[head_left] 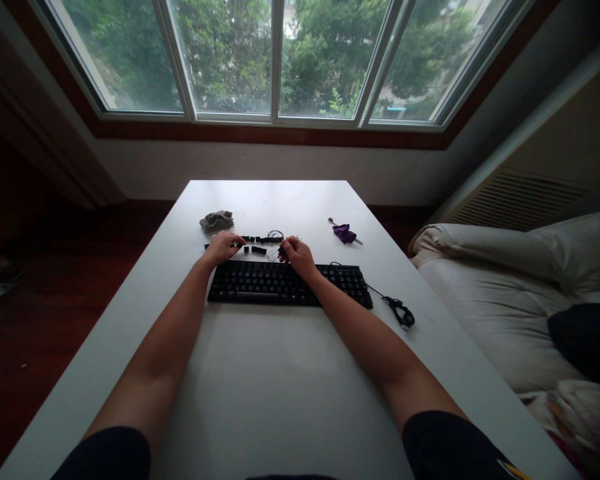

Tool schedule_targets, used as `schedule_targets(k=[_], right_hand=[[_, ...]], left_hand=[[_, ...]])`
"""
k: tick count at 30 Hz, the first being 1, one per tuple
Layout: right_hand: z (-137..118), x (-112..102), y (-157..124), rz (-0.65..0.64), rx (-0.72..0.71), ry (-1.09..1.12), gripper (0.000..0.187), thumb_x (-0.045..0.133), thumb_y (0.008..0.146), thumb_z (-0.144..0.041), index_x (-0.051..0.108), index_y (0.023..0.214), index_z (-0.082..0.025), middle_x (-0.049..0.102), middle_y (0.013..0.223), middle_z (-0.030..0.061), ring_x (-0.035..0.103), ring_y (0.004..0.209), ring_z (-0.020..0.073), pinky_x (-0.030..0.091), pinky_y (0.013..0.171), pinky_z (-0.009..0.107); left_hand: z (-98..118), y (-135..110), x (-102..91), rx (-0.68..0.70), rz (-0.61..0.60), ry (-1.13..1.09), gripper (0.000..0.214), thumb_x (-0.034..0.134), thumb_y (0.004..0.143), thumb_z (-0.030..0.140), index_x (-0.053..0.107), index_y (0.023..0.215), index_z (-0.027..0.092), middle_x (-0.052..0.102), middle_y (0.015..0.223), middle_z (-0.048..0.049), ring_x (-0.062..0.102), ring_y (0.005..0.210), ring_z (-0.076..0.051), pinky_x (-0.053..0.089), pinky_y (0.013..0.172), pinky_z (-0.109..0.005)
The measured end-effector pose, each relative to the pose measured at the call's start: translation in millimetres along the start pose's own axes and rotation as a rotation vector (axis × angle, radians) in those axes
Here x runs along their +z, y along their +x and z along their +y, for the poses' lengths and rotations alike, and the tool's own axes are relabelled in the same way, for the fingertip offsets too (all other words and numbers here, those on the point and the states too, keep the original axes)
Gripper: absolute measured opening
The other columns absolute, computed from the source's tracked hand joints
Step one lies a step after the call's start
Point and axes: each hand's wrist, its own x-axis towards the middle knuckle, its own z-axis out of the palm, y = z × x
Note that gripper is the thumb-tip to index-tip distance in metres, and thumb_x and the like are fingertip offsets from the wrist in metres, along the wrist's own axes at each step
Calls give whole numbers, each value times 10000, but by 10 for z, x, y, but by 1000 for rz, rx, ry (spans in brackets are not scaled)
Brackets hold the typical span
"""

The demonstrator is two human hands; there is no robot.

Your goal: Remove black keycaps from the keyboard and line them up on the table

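A black keyboard [260,283] lies across the white table in front of me. Just behind its left end, my left hand [223,247] is bent down with thumb and forefinger closed around a small black keycap. My right hand [297,255] hovers over the keyboard's back edge, its fingers pinched on a small dark tool with thin wire loops, which looks like a wire keycap puller [273,256]. Loose black keycaps [259,250] lie in short rows between my hands. Another row of keycaps [269,239] sits farther back, with a thin wire loop beside it.
A crumpled grey cloth [217,221] lies at the back left of the table. At the back right is a brush [331,221] with a purple cloth [345,233] around it. The coiled USB cable [401,312] rests right of the keyboard. A pale sofa [500,293] stands alongside.
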Motion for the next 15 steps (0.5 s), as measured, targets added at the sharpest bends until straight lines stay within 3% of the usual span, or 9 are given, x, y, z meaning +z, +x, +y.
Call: schedule_targets(k=[9, 15], right_hand=[[-26, 0, -6, 5, 9, -11, 442, 546, 897, -651, 603, 876, -213, 681, 656, 1, 666, 533, 139, 528, 481, 222], [-38, 2, -13, 1, 3, 4, 435, 548, 899, -644, 599, 871, -213, 676, 654, -1, 670, 541, 142, 530, 485, 223]], left_hand=[[34, -18, 55, -67, 13, 59, 231, 663, 820, 277, 797, 1007, 294, 772, 940, -35, 599, 1064, -285, 362, 1001, -455], [111, -38, 38, -64, 8, 60, 225, 658, 837, 294, 794, 1016, 297, 774, 1000, -49, 541, 1152, -312, 304, 1032, -498]])
